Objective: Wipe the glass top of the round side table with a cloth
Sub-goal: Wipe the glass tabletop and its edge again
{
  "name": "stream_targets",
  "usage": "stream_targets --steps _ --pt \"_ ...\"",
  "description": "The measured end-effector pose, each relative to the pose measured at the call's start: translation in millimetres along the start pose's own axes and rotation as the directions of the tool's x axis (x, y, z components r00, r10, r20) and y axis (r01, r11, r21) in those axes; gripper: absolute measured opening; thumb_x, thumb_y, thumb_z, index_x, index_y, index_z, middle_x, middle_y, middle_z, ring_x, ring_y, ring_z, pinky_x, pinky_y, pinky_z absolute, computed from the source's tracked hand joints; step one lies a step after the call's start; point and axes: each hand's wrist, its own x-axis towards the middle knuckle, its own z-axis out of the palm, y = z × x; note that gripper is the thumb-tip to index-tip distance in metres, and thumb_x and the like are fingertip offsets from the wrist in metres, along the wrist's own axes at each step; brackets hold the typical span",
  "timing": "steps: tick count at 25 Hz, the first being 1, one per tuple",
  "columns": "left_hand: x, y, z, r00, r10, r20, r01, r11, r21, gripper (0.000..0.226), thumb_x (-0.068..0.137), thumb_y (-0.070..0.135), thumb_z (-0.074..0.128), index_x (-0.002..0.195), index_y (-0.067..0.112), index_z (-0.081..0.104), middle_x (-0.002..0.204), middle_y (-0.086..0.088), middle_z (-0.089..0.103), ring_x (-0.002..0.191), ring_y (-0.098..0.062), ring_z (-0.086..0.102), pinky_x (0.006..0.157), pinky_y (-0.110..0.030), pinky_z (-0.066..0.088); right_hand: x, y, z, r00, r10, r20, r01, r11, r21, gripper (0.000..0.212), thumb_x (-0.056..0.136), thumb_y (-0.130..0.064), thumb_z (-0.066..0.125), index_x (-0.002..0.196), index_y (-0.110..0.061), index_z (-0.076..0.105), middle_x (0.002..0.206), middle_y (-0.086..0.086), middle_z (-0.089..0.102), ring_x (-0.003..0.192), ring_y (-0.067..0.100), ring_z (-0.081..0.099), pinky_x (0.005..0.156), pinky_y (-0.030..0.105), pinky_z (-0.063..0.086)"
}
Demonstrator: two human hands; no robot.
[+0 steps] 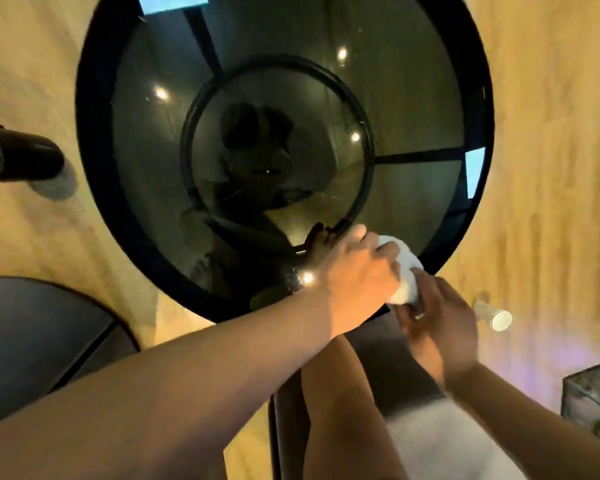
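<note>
Left hand [357, 271], right hand [437, 323] gripping white cloth [407, 271], at glass table [92, 150] rim

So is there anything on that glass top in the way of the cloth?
Nothing visible. Both hands, left and right, hold the white cloth at the near right rim of the table, and the glass top ahead bears only reflections; the dark ring seen through it lies underneath.

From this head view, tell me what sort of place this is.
Probably a living room or lounge: a round glass-topped side table, a wooden floor, and a dark cushioned seat beside the table.
</note>
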Motion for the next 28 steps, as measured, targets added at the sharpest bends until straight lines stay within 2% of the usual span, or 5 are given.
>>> stream_targets --steps 4,9,16,25,28 --pt "-125 -41 55 0.999 -0.042 -0.022 0.043 0.999 0.024 0.041 0.077 0.015 0.04 0.106 0.016 0.07 0.087 -0.002 0.062 0.074 -0.026 0.056 0.078 -0.04 0.033 -50 -102 38 0.967 -0.088 0.238 0.06 0.991 0.123 0.055 0.08 -0.033 0.073 0.129 -0.019 0.052 0.109 0.008 0.066 0.09 0.025 0.066 0.074 0.031 0.055" --pt "-222 -126 57 0.957 -0.214 -0.195 0.223 0.974 0.027 0.042 0.073 0.01 0.047 0.11 0.013 0.068 0.09 -0.007 0.066 0.073 -0.031 0.06 0.077 -0.043 0.036 -24 -223 44 0.89 -0.383 0.248 0.354 0.923 0.153 0.048 0.077 -0.027 0.073 0.12 -0.011 0.059 0.097 0.008 0.065 0.083 0.026 0.066 0.063 0.034 0.055" --pt "-188 -245 -11 0.869 -0.45 -0.204 0.463 0.886 0.015 0.035 0.068 0.01 0.06 0.101 0.003 0.067 0.078 -0.015 0.062 0.067 -0.038 0.06 0.074 -0.045 0.04 137 -287 -21 0.78 -0.621 -0.073 0.619 0.784 -0.054 0.037 0.093 -0.025 0.054 0.128 -0.015 0.049 0.116 0.006 0.053 0.098 0.025 0.057 0.069 0.033 0.039" --pt "14 -270 -105 0.604 -0.681 -0.414 0.726 0.685 -0.068 0.028 0.093 0.01 0.052 0.119 0.004 0.059 0.115 -0.023 0.058 0.103 -0.041 0.056 0.079 -0.044 0.042 315 -206 -123 0.818 -0.43 -0.383 0.367 0.902 -0.229 0.031 0.092 -0.028 0.055 0.123 -0.024 0.055 0.123 0.011 0.058 0.112 0.034 0.055 0.079 0.036 0.043" --pt "19 -246 -104 0.625 -0.676 -0.389 0.716 0.695 -0.058 0.029 0.092 0.009 0.052 0.12 0.005 0.059 0.119 -0.02 0.056 0.103 -0.04 0.056 0.075 -0.042 0.039 300 -196 -114 0.836 -0.386 -0.389 0.338 0.922 -0.188 0.036 0.089 -0.016 0.055 0.125 -0.018 0.055 0.123 0.012 0.057 0.114 0.034 0.053 0.082 0.04 0.046"
